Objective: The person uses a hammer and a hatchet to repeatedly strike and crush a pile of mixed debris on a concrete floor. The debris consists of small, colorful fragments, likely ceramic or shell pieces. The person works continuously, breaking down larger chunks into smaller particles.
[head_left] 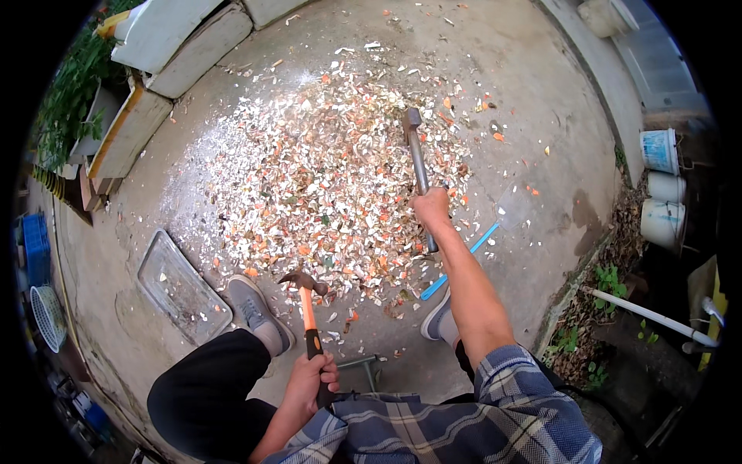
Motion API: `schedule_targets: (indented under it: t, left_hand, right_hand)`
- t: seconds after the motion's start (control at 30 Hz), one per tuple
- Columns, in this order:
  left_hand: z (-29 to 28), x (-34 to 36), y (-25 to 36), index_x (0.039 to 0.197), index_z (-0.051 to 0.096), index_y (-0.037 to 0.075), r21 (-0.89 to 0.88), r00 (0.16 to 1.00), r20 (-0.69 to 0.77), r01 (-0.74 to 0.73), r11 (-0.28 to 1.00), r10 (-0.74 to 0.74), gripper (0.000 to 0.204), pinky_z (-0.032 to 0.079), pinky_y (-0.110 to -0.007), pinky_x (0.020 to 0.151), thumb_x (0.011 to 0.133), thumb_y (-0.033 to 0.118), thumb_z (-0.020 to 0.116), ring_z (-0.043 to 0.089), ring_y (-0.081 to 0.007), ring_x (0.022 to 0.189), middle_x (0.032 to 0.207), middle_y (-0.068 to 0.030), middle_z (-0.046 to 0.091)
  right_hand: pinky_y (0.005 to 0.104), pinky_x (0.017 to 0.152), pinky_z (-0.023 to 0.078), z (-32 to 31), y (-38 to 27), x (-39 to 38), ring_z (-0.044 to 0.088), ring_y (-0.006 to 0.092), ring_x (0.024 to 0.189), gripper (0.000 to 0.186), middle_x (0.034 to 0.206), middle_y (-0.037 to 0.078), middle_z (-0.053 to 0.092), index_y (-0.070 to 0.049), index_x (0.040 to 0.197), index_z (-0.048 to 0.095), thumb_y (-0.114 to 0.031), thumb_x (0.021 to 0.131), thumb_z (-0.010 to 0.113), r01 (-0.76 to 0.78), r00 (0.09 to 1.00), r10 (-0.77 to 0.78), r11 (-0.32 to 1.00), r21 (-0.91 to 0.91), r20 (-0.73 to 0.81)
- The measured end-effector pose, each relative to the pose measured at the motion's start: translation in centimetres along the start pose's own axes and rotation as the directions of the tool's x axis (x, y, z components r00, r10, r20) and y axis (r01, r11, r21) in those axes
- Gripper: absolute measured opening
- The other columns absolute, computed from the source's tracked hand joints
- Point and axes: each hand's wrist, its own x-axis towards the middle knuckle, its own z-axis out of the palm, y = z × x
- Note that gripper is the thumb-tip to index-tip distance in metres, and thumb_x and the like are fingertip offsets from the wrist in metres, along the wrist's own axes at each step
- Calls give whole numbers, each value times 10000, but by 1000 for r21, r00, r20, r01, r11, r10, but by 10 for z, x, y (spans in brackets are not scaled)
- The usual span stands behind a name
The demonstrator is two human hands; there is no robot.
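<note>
My left hand [309, 379] is closed around the black grip of a claw hammer [310, 313], whose orange shaft and rusty head point away from me. Stretched out ahead, my right hand [431, 207] grips the grey handle of a heavier metal hammer [418, 158]. The block-shaped head of that one is over the far right part of a wide heap of broken shell pieces [309, 178], white with orange and dark bits. Whether its head touches the pieces I cannot tell. Beside my right forearm lies a blue-handled tool [464, 259] with a pale, see-through flat end.
A shallow metal tray [185, 288] lies left of my left shoe [259, 309]. White foam boxes [202, 50] with plants stand at the far left. Paint-stained buckets [662, 220] and a white pipe [649, 315] line the right side. Concrete floor [533, 100] surrounds the heap.
</note>
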Motion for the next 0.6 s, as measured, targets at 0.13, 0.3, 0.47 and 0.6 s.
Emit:
schedule_targets:
  t: [0.13, 0.3, 0.47, 0.6]
  left_hand:
    - [2, -1, 4, 921, 474, 92, 32, 999, -18, -31, 999, 32, 117, 408, -268, 465, 975, 76, 577, 432, -74, 550, 722, 12, 444]
    - [5, 2, 14, 929, 465, 92, 39, 1000, -22, -16, 999, 17, 120, 406, -273, 467, 977, 75, 574, 434, -80, 547, 725, 7, 445]
    - [12, 7, 21, 922, 454, 98, 36, 1000, -22, 0, 999, 0, 134, 408, -276, 462, 974, 72, 574, 439, -81, 550, 719, 7, 443]
    - [13, 9, 31, 921, 460, 94, 40, 1000, -9, -13, 999, 14, 130, 406, -276, 462, 970, 73, 578, 442, -85, 545, 718, 5, 448]
  right_hand:
    - [422, 643, 541, -9, -37, -21, 720, 318, 659, 181, 683, 229, 693, 65, 777, 728, -111, 735, 729, 74, 997, -76, 992, 100, 21]
    - [441, 643, 542, 12, -31, 1, 700, 335, 638, 199, 690, 238, 689, 58, 758, 707, -138, 723, 717, -60, 989, 57, 998, 14, 138]
    - [430, 640, 539, 16, -28, -17, 693, 312, 645, 178, 712, 224, 694, 60, 782, 717, -109, 726, 717, 13, 997, -19, 997, 80, 75]
    - [386, 548, 472, 32, -22, 11, 608, 206, 559, 144, 604, 105, 625, 19, 686, 641, -84, 726, 733, 24, 995, -21, 999, -36, 94]
